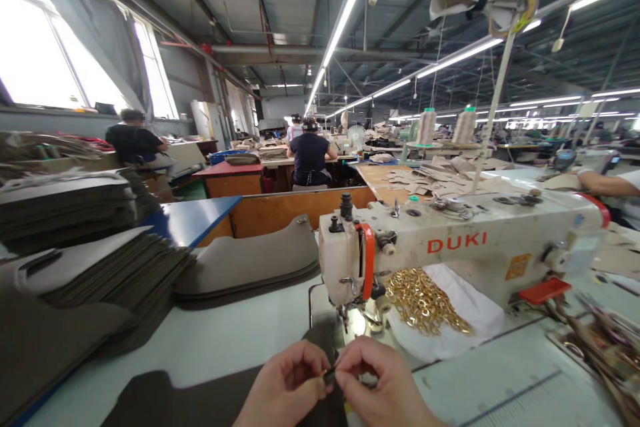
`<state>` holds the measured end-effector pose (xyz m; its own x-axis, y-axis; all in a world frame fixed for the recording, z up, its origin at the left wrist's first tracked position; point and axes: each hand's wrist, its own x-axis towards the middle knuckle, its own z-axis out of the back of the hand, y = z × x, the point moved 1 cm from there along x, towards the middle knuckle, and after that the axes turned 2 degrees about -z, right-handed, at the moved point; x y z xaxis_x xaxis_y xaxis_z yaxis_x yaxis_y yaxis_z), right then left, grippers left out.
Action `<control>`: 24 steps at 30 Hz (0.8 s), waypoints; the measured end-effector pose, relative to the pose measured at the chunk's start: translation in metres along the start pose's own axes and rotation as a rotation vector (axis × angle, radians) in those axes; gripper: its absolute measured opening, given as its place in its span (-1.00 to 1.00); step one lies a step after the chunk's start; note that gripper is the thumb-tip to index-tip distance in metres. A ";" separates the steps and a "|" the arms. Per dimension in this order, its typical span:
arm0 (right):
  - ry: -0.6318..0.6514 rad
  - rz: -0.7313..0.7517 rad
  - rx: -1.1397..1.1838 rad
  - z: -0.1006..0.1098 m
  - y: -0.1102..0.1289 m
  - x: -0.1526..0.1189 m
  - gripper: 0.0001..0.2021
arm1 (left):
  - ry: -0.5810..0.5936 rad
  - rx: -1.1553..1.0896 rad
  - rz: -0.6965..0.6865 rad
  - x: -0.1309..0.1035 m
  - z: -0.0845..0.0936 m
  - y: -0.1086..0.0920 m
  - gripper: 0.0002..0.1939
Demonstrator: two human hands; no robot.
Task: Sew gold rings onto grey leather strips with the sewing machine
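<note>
Left hand and right hand pinch a small, dark, narrow piece, not yet under the white metal sewing machine; many gold metal rings lie loose, unattached.

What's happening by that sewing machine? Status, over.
Left hand and right hand: close together, pinching a small piece, mostly hidden. Dark panel: on the table, partly behind left hand. Gold-coloured rings: heaped on white sheet, clear of hands.
</note>
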<state>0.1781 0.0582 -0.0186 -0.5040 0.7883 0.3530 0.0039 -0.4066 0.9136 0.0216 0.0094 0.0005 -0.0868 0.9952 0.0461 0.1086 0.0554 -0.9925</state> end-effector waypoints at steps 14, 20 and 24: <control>-0.016 -0.109 0.099 -0.006 -0.004 -0.002 -0.97 | -0.144 -0.016 -0.029 -0.005 -0.007 -0.006 -0.80; 0.000 -0.178 0.132 -0.002 -0.002 -0.001 -0.94 | -0.199 0.069 -0.101 -0.008 -0.007 -0.005 -0.83; 0.012 -0.190 0.042 0.001 0.006 0.001 -0.92 | -0.115 0.143 -0.051 -0.005 0.002 0.004 -0.84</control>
<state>0.1784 0.0567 -0.0131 -0.5094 0.8433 0.1714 -0.0565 -0.2316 0.9712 0.0206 0.0049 -0.0039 -0.2026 0.9749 0.0920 -0.0404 0.0856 -0.9955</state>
